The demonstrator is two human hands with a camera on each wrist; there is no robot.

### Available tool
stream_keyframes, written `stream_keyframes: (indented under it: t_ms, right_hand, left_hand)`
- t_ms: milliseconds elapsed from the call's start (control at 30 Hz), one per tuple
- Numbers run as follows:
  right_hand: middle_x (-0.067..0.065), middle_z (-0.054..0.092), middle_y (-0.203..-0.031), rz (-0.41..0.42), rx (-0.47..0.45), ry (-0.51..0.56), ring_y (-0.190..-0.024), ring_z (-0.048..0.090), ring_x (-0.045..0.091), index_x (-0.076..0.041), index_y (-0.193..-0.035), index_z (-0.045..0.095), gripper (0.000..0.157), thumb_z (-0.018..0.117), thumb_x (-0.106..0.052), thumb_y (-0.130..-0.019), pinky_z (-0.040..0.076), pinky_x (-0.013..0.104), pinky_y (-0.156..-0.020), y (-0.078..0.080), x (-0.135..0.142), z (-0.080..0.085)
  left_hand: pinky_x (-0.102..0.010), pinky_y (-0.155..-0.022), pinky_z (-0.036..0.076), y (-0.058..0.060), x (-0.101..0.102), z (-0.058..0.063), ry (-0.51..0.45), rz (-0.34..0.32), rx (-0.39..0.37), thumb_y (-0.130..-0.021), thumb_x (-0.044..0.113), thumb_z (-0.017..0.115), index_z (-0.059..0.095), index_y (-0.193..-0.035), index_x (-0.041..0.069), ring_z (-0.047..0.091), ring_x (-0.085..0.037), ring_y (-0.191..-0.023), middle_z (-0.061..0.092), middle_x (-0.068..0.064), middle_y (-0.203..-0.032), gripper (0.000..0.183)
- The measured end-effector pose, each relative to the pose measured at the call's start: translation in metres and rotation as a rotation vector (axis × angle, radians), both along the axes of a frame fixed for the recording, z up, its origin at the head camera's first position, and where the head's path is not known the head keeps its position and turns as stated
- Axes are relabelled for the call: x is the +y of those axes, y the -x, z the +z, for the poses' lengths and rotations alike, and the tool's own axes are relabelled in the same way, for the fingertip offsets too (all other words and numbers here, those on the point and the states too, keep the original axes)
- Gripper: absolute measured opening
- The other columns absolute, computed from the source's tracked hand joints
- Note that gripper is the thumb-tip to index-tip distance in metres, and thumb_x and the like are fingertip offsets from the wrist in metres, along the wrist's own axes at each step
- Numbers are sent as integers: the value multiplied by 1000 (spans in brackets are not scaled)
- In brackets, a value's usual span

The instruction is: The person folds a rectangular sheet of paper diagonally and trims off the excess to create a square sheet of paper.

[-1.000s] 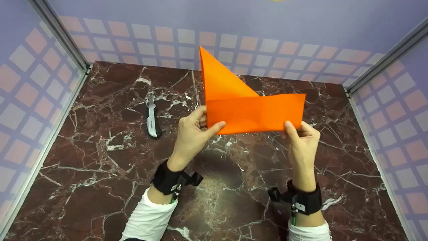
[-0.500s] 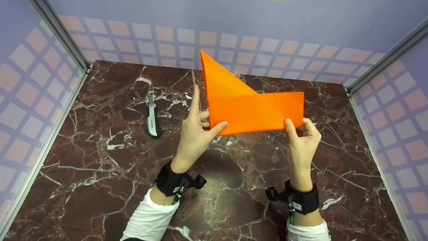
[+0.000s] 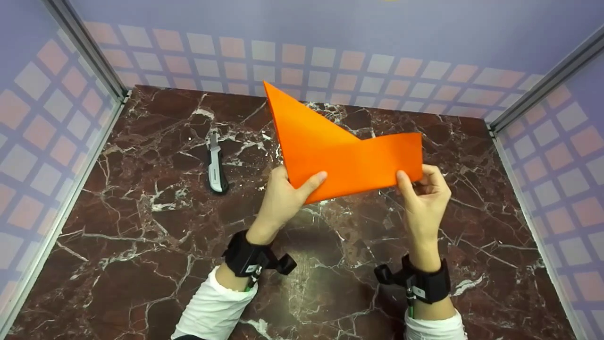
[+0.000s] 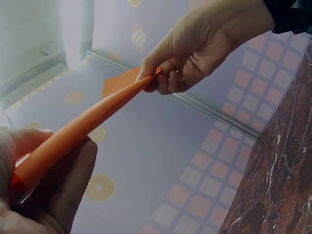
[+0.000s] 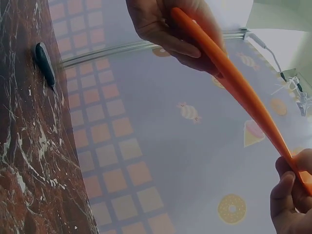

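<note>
An orange folded sheet of paper (image 3: 344, 165) is held up above the table between both hands. Its upper left rises to a sharp point, and its right part is a straight band. My left hand (image 3: 283, 196) grips the lower left corner, thumb in front and fingers behind, hidden by the paper in the head view. At the lower right corner my right hand (image 3: 427, 193) pinches the sheet between thumb and curled fingers. Seen edge-on in the left wrist view, the paper (image 4: 92, 117) runs as a slim bent fold from one hand to the other.
A grey and black utility knife (image 3: 216, 165) lies on the dark red marble table (image 3: 141, 264), left of the hands. Panels with pastel squares (image 3: 330, 61) stand at the back and both sides. Small white specks are scattered near the knife.
The left index finger lifted off, then went behind the paper. The left end has tilted down and its point has moved left; the pointed part now merges smoothly with the band. The right hand barely moved.
</note>
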State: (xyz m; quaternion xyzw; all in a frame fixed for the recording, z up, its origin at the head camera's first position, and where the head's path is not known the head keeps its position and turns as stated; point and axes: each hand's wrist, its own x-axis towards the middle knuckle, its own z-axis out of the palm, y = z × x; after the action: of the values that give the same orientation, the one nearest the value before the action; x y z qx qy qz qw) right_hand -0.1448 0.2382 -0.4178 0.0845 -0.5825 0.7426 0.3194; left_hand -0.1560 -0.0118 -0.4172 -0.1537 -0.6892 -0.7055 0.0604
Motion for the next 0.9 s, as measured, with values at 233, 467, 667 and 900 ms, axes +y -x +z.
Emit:
stream_keyframes:
  t_ms: [233,467,667,900]
  right_hand:
    - [11,72,-77,64,-25,143,-53,59,13,8,-103,65,18,76,14,-90,50,20,-51,2,0,1]
    - [11,71,-85,231,-131,449,-61,67,16,4,-108,62,46,96,-8,-79,55,22,-53,1,-12,-4]
    - [7,72,-73,276,-187,408,-54,65,13,2,-85,72,43,98,-31,-74,56,20,-55,-1,-22,-8]
    - [13,75,-79,244,-107,437,-63,70,17,7,-86,76,40,91,-31,-83,58,26,-59,-2,-22,-6]
  left_hand:
    - [-32,-84,60,-2,6,1,-30,-39,-41,-99,6,75,75,-109,-7,78,-24,-90,80,-17,-104,17]
    - [-30,-76,59,-5,12,-2,-62,-43,-44,-101,6,73,74,-104,-6,77,-19,-84,80,-17,-100,13]
    - [-29,-75,58,-4,16,-4,-80,-12,-19,-101,4,71,72,-103,-7,74,-15,-82,80,-17,-96,11]
    - [-26,-71,52,0,15,-9,-45,14,-43,-102,6,71,71,-100,-4,68,-11,-77,79,-15,-93,10]
